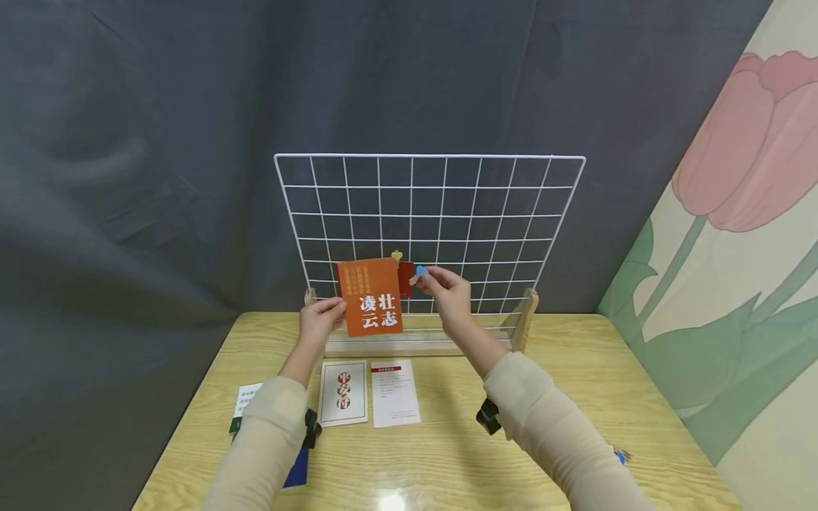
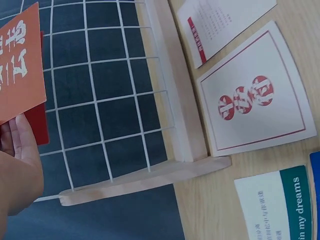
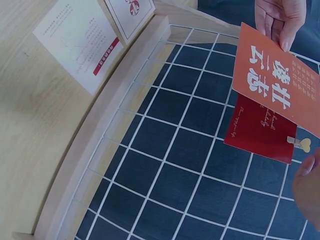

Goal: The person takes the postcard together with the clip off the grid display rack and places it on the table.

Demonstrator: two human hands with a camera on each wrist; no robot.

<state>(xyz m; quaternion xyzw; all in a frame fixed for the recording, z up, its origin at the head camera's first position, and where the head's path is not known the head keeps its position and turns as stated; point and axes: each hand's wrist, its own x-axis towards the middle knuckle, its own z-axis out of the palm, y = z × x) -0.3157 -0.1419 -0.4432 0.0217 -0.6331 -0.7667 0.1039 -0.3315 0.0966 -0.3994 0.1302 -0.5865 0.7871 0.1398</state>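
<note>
My left hand (image 1: 318, 321) pinches the left edge of an orange card (image 1: 355, 312) with white Chinese characters, holding it up before the white wire grid (image 1: 492, 202). Behind it is a red card (image 3: 257, 132), partly hidden. A small wooden clothespin with a yellow heart (image 3: 303, 145) sits on the red card's edge at the grid. Between thumb and fingers, my right hand (image 1: 454, 298) pinches another small clothespin with a blue heart (image 1: 420, 271), just right of the orange card. In the right wrist view that hand shows only partly at the right edge, its clothespin out of sight.
A wooden base (image 1: 383, 348) supports the grid on the table. In front lie a red-bordered card (image 1: 326, 411) and a white printed card (image 1: 396, 397). Left are a green-and-white card (image 2: 260, 210) and a blue item (image 1: 297, 474). More clothespins (image 1: 622, 456) lie beside the right forearm.
</note>
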